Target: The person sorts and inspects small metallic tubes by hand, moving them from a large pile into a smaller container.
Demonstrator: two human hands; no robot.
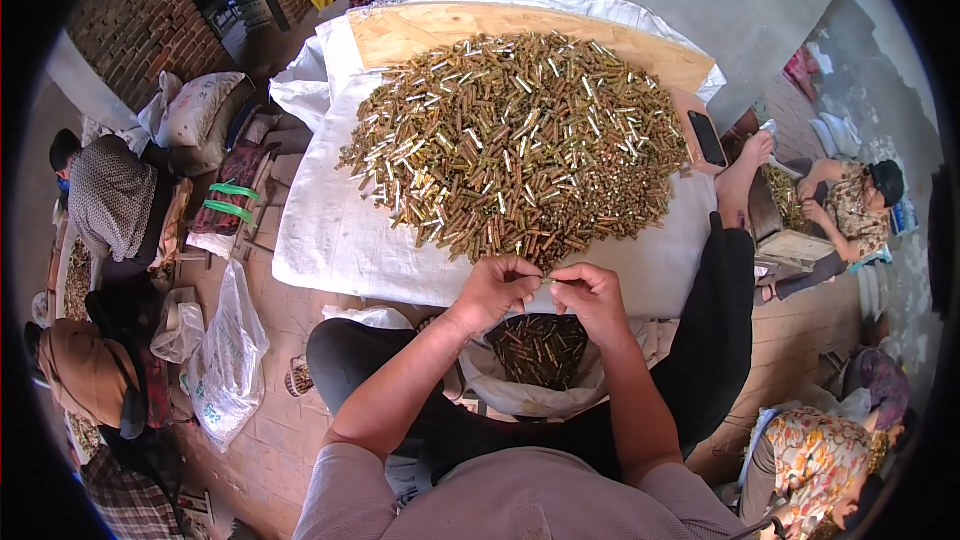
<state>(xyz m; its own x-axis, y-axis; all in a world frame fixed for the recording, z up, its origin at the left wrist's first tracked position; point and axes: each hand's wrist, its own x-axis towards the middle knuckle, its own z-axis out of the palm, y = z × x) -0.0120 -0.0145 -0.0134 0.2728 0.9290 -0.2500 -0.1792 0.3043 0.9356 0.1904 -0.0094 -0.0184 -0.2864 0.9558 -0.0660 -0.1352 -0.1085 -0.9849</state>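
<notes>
Both hands pinch one small brass piece together over the sack in the person's lap.

Left hand (497,287) and right hand (592,298) meet fingertip to fingertip, each closed on an end of a slim brass tube (549,281) held just above the open white sack (540,365), which already holds a layer of similar pieces. Just beyond the hands, a large heap of brass tubes (520,145) covers a white cloth (330,230) spread over a plywood board (420,28), and a dark phone (707,137) lies at the heap's right edge. By my judgement the step in hand is checking or joining a single piece; the next move calls for a steady pinch and a short drop straight down into the sack. Other people sit working at both sides.
</notes>
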